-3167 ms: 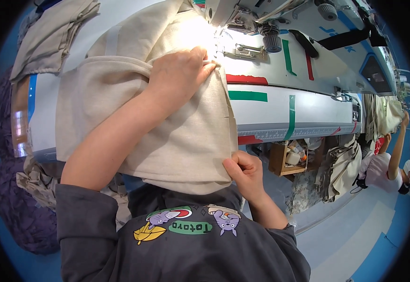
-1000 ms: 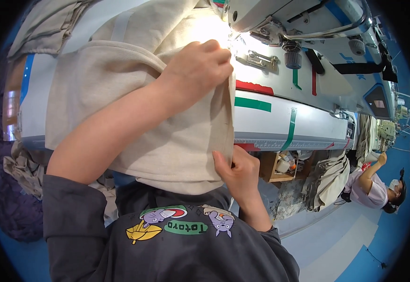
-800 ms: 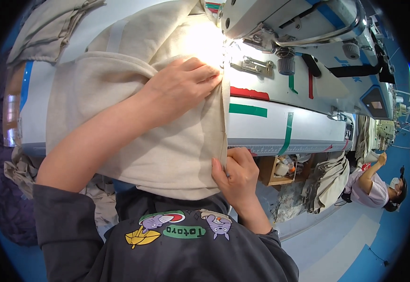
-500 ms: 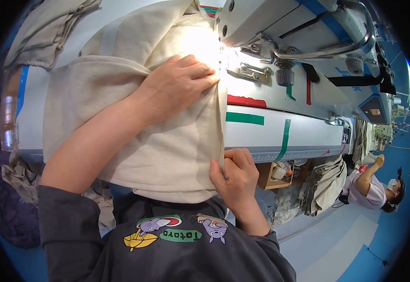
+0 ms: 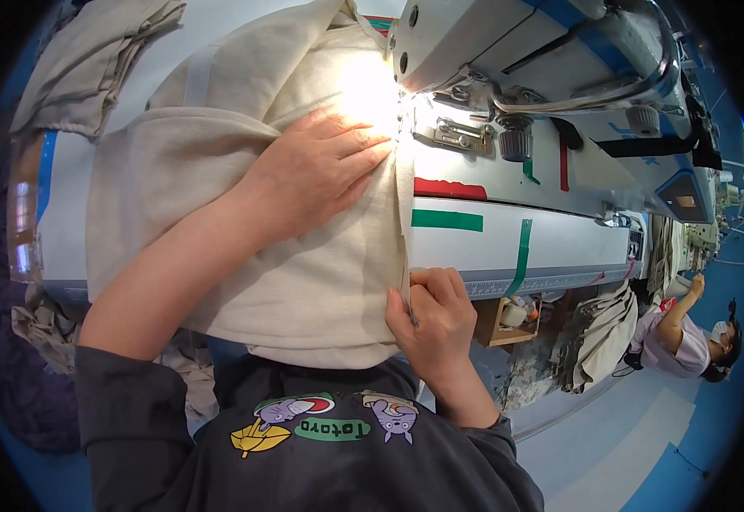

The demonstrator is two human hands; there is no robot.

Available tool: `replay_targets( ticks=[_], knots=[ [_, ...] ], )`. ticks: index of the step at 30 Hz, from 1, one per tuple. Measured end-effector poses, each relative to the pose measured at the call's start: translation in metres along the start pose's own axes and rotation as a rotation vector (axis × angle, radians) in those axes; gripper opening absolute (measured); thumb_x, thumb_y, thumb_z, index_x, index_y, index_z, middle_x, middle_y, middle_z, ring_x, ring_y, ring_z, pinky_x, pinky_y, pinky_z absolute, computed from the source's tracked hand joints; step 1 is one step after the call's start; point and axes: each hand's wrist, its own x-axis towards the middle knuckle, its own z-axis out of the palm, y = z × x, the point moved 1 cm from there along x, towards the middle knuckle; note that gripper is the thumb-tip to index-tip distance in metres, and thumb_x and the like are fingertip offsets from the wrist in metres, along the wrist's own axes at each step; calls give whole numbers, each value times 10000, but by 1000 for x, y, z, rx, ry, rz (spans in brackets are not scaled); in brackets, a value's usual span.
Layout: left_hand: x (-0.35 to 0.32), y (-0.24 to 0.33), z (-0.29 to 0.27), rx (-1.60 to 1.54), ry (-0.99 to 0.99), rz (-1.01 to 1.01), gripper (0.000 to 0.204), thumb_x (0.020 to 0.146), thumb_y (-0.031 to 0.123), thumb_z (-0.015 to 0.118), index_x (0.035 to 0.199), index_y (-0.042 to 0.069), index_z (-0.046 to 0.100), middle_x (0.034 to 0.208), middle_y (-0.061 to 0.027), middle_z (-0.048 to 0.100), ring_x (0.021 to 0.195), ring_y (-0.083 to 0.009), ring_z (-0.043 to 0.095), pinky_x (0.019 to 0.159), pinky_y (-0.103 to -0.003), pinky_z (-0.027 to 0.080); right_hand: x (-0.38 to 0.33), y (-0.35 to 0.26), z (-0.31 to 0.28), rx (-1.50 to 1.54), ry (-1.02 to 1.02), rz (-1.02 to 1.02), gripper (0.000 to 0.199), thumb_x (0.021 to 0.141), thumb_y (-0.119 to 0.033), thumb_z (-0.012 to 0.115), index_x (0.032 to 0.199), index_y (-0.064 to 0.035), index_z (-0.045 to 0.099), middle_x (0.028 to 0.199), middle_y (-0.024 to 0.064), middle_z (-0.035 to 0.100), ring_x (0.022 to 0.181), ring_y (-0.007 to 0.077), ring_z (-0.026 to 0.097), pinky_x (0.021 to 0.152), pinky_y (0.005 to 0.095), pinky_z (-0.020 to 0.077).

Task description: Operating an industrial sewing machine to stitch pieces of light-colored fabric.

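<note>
A large piece of beige fabric (image 5: 312, 290) covers the left of the white sewing table and hangs over its front edge toward me. Its right edge runs up to the lit needle area of a sewing machine (image 5: 466, 43). Flat on the cloth, just left of the needle area, rests my left hand (image 5: 308, 175), with its fingers stretched toward the seam edge. Nearer to me, at the table's front, my right hand (image 5: 436, 320) is closed on that same edge, thumb against curled fingers. Glare hides the needle itself.
A metal guide (image 5: 463, 135) sits right of the needle area. Folded beige cloth (image 5: 90, 68) lies at the far left. Below the table are a wooden box (image 5: 508, 328) and hanging beige pieces (image 5: 602, 333). Another person (image 5: 679, 337) is at the right.
My left hand's fingers have flattened and spread from a more bunched pose at the seam edge. My right hand keeps its grip on the fabric. The whole view has shifted slightly.
</note>
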Motion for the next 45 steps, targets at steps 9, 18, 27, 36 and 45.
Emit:
replay_targets(
  ticks=[9,18,27,36,45],
  knots=[
    [8,-10,2,8,54,3,291,872,144,660,1157,88,641,1215,-8,634,1175,-184,548,1062,-369,412,5,2,0,0,5,15,198,687,-32,754,666,-19,558,821,63,599,740,263,582,625,363,476],
    [16,-19,1,-54,57,-40,335,857,77,672,1192,76,653,1199,-67,652,1166,-249,582,1078,-409,418,15,5,2,-26,44,-38,226,691,-56,755,744,-74,537,806,41,568,734,234,577,573,357,473],
    [23,-25,1,-74,87,-43,318,856,66,668,1173,50,650,1162,-89,655,1153,-264,583,1069,-404,426,13,5,0,84,37,78,230,695,-10,718,760,-96,515,639,27,524,577,229,574,507,358,450],
    [15,-6,-5,-9,17,-47,286,866,140,646,1142,64,634,1097,-54,631,1116,-223,566,1010,-371,434,16,12,4,72,65,53,239,699,-4,708,822,-96,525,671,31,546,614,234,591,542,355,466],
    [14,-10,-2,29,-14,-88,351,847,224,669,1178,114,625,1043,-32,614,1008,-201,548,913,-340,458,15,10,5,87,73,81,230,697,2,711,810,-93,534,662,43,555,603,246,598,528,359,464]
  ],
)
